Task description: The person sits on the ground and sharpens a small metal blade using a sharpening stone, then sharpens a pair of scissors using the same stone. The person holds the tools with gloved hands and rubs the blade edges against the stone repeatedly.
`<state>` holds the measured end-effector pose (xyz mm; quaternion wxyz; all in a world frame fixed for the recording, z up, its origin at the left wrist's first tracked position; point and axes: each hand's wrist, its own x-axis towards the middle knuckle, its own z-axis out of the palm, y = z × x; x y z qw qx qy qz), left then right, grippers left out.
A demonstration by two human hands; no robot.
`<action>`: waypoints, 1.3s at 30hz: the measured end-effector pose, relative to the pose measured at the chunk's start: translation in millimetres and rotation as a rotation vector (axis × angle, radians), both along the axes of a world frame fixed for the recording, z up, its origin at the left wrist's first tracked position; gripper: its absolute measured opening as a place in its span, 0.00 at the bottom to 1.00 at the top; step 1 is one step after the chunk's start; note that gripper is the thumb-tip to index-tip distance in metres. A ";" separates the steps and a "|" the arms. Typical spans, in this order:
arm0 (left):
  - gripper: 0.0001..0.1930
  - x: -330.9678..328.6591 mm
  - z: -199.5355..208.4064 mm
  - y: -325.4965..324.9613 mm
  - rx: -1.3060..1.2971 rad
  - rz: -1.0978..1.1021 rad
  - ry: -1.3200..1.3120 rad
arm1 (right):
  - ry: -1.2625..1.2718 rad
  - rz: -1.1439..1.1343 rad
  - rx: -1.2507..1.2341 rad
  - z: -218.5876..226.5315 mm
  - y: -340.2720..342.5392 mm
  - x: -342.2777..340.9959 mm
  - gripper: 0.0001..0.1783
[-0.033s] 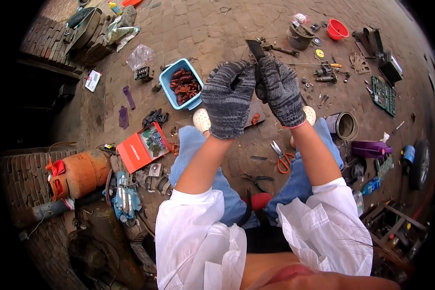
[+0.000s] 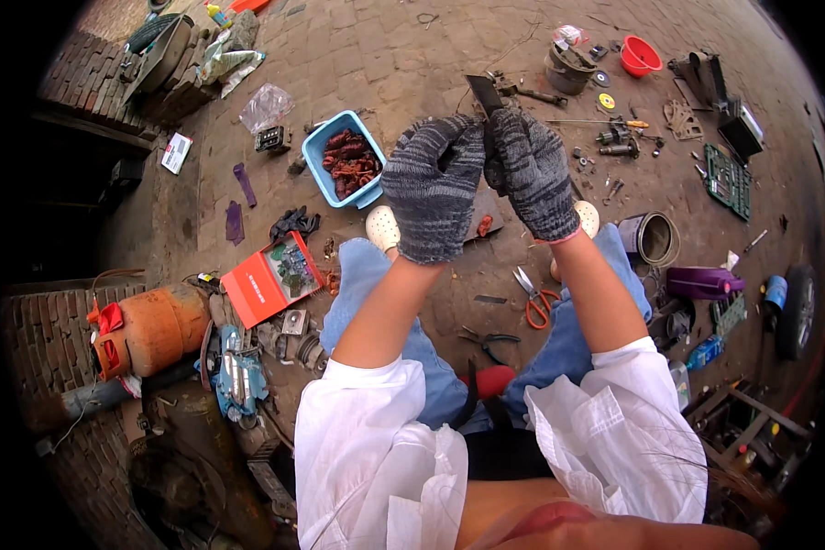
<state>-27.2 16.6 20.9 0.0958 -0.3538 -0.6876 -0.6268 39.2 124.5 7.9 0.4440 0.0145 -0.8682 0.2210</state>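
Both my hands wear grey-and-black knitted gloves and meet above the ground beyond my knees. My right hand [image 2: 533, 174] is closed around a dark flat strip [image 2: 482, 91], whose squared end sticks out past the fingers. My left hand [image 2: 434, 188] is curled, its fingertips against the right hand and the strip; what they pinch is hidden. Below the hands, a dark flat plate [image 2: 472, 240] with a reddish copper-coloured scrap [image 2: 484, 225] on it is partly covered. Left of my left hand stands a light-blue plastic basin [image 2: 368, 195] of reddish-brown wound copper pieces.
Orange-handled scissors [image 2: 538, 310] and pliers [image 2: 491, 343] lie between my legs. At left are a red box [image 2: 254, 288] and an orange gas cylinder [image 2: 160, 328]. To the right stand an open tin [image 2: 655, 239], a green socket set [image 2: 728, 181] and a red bowl [image 2: 641, 57].
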 end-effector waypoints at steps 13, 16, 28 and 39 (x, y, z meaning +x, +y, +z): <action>0.08 7.0 -3.0 -1.5 0.035 0.012 -0.119 | -0.110 0.006 -0.405 0.3 -26.8 2.8 0.11; 0.08 7.7 -2.5 -1.6 0.062 -0.012 -0.154 | -0.235 0.114 -1.051 17.7 -35.6 7.5 0.15; 0.08 11.4 5.9 -3.0 0.034 -0.043 -0.139 | -0.077 0.060 -0.817 20.7 -33.3 5.0 0.13; 0.10 10.8 0.3 -4.3 0.039 -0.067 -0.216 | 0.072 -0.097 -0.167 -8.9 -25.6 -1.4 0.10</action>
